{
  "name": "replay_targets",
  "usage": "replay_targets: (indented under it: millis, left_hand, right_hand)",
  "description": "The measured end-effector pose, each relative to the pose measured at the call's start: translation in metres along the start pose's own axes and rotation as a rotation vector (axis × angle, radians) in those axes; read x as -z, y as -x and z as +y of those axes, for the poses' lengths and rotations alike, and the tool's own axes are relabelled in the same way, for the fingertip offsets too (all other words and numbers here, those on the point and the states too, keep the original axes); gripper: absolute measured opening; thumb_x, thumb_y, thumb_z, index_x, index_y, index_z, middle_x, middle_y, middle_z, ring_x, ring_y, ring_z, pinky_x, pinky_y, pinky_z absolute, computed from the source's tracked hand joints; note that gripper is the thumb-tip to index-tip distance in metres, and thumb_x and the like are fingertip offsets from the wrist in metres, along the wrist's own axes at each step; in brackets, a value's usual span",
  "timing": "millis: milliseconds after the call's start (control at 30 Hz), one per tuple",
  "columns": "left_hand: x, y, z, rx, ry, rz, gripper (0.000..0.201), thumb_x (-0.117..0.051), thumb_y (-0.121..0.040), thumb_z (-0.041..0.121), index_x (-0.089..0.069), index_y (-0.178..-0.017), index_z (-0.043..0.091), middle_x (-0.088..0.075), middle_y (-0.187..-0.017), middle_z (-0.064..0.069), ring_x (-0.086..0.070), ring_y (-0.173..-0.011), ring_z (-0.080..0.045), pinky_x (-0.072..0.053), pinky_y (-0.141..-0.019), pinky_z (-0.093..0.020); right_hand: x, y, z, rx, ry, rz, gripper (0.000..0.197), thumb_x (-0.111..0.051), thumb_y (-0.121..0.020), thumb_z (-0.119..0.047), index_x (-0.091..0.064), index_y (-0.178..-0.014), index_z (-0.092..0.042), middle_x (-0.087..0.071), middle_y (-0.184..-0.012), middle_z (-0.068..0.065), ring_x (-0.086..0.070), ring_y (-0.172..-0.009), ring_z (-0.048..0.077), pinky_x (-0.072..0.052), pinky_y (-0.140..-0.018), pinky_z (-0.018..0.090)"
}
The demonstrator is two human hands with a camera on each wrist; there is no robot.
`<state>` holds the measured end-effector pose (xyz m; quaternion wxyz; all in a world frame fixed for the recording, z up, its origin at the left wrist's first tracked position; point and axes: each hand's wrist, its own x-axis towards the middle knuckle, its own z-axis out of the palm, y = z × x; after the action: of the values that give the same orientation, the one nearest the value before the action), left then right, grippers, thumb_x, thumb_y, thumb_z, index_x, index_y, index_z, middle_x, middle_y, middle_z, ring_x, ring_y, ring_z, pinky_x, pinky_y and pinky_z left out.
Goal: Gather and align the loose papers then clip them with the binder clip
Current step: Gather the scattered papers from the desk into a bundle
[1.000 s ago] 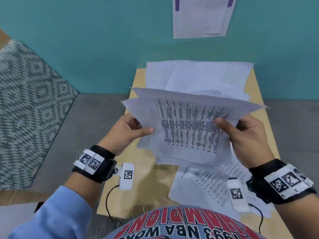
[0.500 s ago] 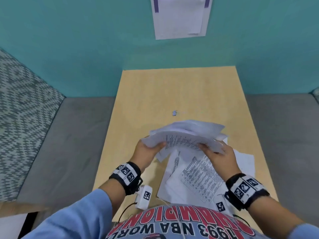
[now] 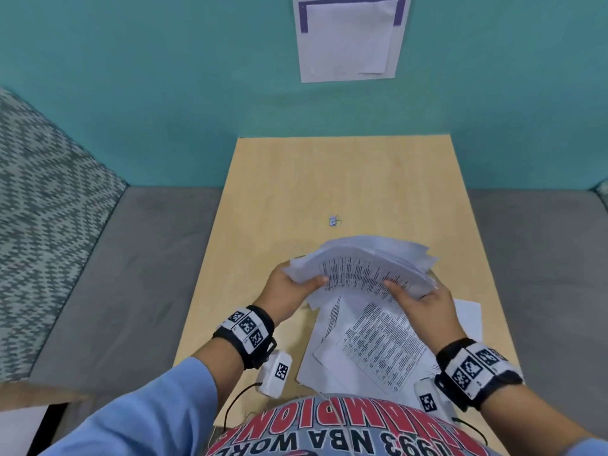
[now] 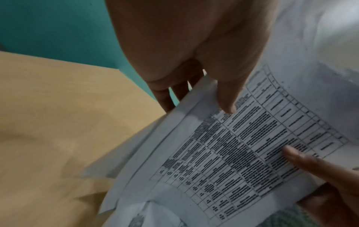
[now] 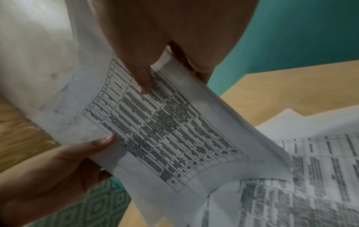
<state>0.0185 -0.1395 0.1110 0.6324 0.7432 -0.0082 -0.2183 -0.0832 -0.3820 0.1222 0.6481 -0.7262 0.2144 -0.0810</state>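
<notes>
I hold a loose bundle of printed papers above the near half of the wooden table. My left hand grips its left edge, thumb on top and fingers underneath. My right hand grips its right edge the same way. In the left wrist view the left thumb presses on the printed table of the top sheet. In the right wrist view the right thumb lies on that sheet. More loose sheets lie under my hands. A small binder clip rests mid-table, beyond the bundle.
A teal wall stands behind the table with a white sheet taped to it. Grey floor lies on both sides, and a patterned carpet covers the left. The far half of the table holds just the clip.
The bundle came down from in front of my face to just above the table, and my view tilted so that the whole table and the clip show.
</notes>
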Motion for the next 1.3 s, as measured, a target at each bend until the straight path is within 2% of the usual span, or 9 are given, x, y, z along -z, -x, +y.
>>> replay_targets:
  millis: [133, 233, 400, 500, 600, 767, 1000, 1167, 1300]
  left_hand:
    - [-0.002, -0.002, 0.013, -0.091, 0.043, 0.037, 0.031, -0.08, -0.09, -0.001, -0.076, -0.102, 0.028, -0.082, -0.091, 0.021, -0.077, -0.09, 0.004, -0.06, -0.085, -0.023]
    - [0.001, -0.005, 0.017, -0.121, 0.042, 0.021, 0.032, -0.08, -0.09, -0.002, -0.077, -0.103, 0.027, -0.083, -0.094, 0.021, -0.078, -0.093, 0.003, -0.06, -0.084, -0.016]
    - [0.006, -0.006, -0.004, 0.011, -0.054, -0.032, 0.032, -0.088, -0.086, 0.017, -0.078, -0.117, 0.022, -0.083, -0.117, -0.002, -0.079, -0.108, -0.016, -0.062, -0.1, -0.047]
    - [0.011, -0.009, -0.006, 0.022, -0.005, 0.021, 0.038, -0.091, -0.082, 0.012, -0.077, -0.116, 0.023, -0.082, -0.119, -0.003, -0.078, -0.112, -0.015, -0.061, -0.101, -0.039]
    - [0.017, -0.011, -0.001, -0.003, 0.022, 0.022, 0.039, -0.09, -0.08, 0.003, -0.078, -0.114, 0.018, -0.083, -0.116, -0.002, -0.079, -0.107, -0.011, -0.063, -0.094, -0.028]
    - [0.024, -0.011, -0.013, 0.043, 0.007, -0.032, 0.032, -0.086, -0.083, -0.001, -0.079, -0.115, 0.001, -0.084, -0.112, -0.006, -0.081, -0.1, -0.014, -0.066, -0.092, -0.034]
    - [0.018, -0.008, -0.004, -0.036, 0.087, 0.059, 0.031, -0.082, -0.085, -0.008, -0.077, -0.115, -0.005, -0.083, -0.11, -0.01, -0.081, -0.093, -0.014, -0.064, -0.085, -0.026]
    - [0.017, -0.008, 0.002, -0.033, 0.097, 0.093, 0.035, -0.087, -0.081, -0.004, -0.076, -0.114, -0.003, -0.083, -0.108, -0.012, -0.08, -0.094, -0.018, -0.063, -0.084, -0.029]
    - [0.015, -0.002, -0.015, 0.027, 0.027, 0.004, 0.029, -0.088, -0.081, -0.003, -0.076, -0.104, 0.01, -0.074, -0.098, -0.012, -0.071, -0.084, -0.012, -0.057, -0.075, -0.02]
  right_hand:
    - [0.001, -0.003, -0.01, 0.014, 0.049, 0.049, 0.016, -0.085, -0.08, -0.033, -0.072, -0.089, -0.03, -0.074, -0.069, -0.022, -0.07, -0.064, -0.006, -0.055, -0.065, 0.024]
    - [0.003, -0.003, -0.01, 0.019, 0.071, 0.067, 0.024, -0.085, -0.082, -0.03, -0.079, -0.104, -0.023, -0.083, -0.093, 0.001, -0.078, -0.091, 0.015, -0.062, -0.089, 0.042]
    - [0.006, -0.003, 0.01, -0.146, 0.114, -0.073, 0.06, -0.079, -0.08, -0.05, -0.069, -0.086, 0.009, -0.045, -0.043, -0.001, -0.04, -0.035, 0.009, -0.038, -0.045, 0.024]
    - [0.002, -0.006, 0.004, -0.134, 0.091, -0.146, 0.053, -0.074, -0.078, -0.064, -0.074, -0.118, -0.03, -0.058, -0.078, 0.044, -0.062, -0.065, 0.051, -0.058, -0.066, 0.048]
    - [0.006, -0.008, 0.005, -0.135, 0.093, -0.245, 0.05, -0.076, -0.078, -0.069, -0.064, -0.125, -0.056, -0.054, -0.118, 0.051, -0.054, -0.105, 0.069, -0.047, -0.09, 0.077]
    - [0.006, 0.0, 0.005, -0.136, 0.039, -0.171, 0.036, -0.087, -0.078, -0.027, -0.075, -0.112, -0.028, -0.083, -0.104, -0.006, -0.077, -0.101, 0.012, -0.058, -0.1, 0.049]
    - [0.006, -0.004, 0.001, -0.079, -0.009, -0.105, 0.037, -0.089, -0.08, -0.02, -0.077, -0.114, -0.013, -0.082, -0.088, -0.013, -0.074, -0.079, -0.005, -0.053, -0.075, 0.008]
    - [0.011, -0.001, -0.002, -0.017, -0.029, -0.091, 0.017, -0.081, -0.087, -0.005, -0.082, -0.1, -0.016, -0.08, -0.104, 0.004, -0.074, -0.099, 0.01, -0.05, -0.077, 0.007]
    - [0.007, 0.006, 0.003, -0.015, 0.012, -0.165, 0.025, -0.072, -0.093, 0.001, -0.081, -0.095, -0.022, -0.079, -0.086, -0.024, -0.071, -0.082, -0.012, -0.047, -0.073, 0.003]
